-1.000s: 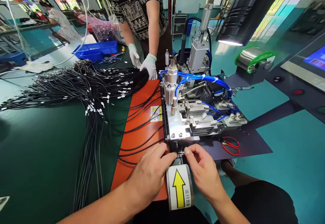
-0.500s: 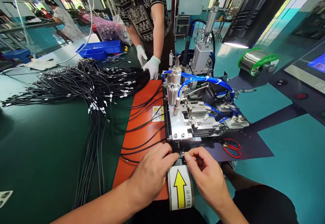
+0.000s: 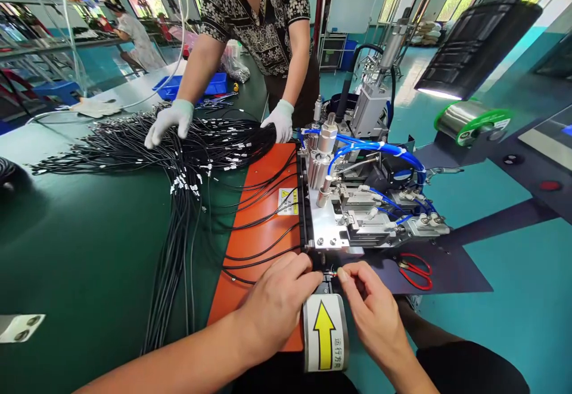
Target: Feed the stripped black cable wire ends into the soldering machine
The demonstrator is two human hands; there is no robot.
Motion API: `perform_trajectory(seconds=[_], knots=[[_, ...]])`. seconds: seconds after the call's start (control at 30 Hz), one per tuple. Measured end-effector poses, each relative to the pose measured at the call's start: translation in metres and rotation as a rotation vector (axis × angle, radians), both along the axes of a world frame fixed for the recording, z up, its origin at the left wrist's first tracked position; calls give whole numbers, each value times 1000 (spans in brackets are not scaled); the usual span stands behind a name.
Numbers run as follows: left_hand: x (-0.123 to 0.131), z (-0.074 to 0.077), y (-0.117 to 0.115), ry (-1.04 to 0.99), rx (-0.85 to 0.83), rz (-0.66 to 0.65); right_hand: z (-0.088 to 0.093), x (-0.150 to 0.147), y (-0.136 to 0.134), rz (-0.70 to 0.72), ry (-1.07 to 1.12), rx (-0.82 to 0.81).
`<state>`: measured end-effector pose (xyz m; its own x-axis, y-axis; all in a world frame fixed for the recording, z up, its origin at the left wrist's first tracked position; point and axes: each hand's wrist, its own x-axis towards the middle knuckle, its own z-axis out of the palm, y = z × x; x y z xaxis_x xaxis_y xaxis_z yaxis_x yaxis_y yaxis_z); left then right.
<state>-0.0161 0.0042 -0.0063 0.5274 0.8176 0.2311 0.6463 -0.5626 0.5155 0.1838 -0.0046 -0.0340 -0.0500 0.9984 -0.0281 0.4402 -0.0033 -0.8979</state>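
**Right hand (image 3: 373, 307) pinching fine wire ends (image 3: 331, 273), lower centre of frame**

Wire ends are sitting between the 2 bare hands, just below the near edge of the machine (image 3: 370, 221). Right thumb and index finger are closing on them, tip to tip; probably a light pinch to keep thin strands straight and in line. Left hand (image 3: 283, 287) is lying over the near end of the orange plate (image 3: 263, 227), likely steadying the cable side. Its fingertips are meeting the wires from the left; can't tell if they're gripping or only pressing, the underside is hidden.

Black cables (image 3: 263, 255) are running across the orange plate to the machine's left edge, spaced out, I'd guess so they're not tangling. Arrow label (image 3: 326, 328) is pointing up-frame just below the fingers, presumably marking feed direction.

Pose: left forearm is slanting in from bottom left, wrist low, knuckles up, fingers curling. Right forearm is rising from bottom right, palm turning inward, other fingers folding behind the pinch.

Around: red-handled scissors (image 3: 415, 272) are lying right of the right hand. At upper left, a co-worker's gloved hand (image 3: 172, 123) is spreading over the cable pile (image 3: 120, 143) on the green worktop (image 3: 89, 251); the other gloved hand (image 3: 280, 120) is resting at the pile's right end.
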Motion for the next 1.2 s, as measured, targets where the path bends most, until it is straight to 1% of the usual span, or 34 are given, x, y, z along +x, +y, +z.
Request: perform_trajectory(seconds=[0.07, 0.2, 0.3, 0.5, 0.67, 0.8, 0.97, 1.2], knots=[[0, 0, 0, 7, 10, -3, 4, 1, 2, 5, 2, 13], [0, -1, 0, 4, 31, -3, 10, 0, 8, 58, 0, 106], [0, -2, 0, 22, 30, -4, 11, -2, 9, 54, -21, 117], [1, -1, 0, 70, 43, 2, 6, -3, 8, 31, -40, 85], [2, 4, -3, 137, 76, 39, 5, -3, 11, -12, -6, -34], [3, 8, -4, 215, 84, 46, 7, -3, 16, -13, 44, -99], [3, 9, -6, 229, 135, 64, 8, -6, 16, -19, 95, -115], [5, 1, -5, 247, 218, 143, 14, -9, 15, 13, 130, -67]])
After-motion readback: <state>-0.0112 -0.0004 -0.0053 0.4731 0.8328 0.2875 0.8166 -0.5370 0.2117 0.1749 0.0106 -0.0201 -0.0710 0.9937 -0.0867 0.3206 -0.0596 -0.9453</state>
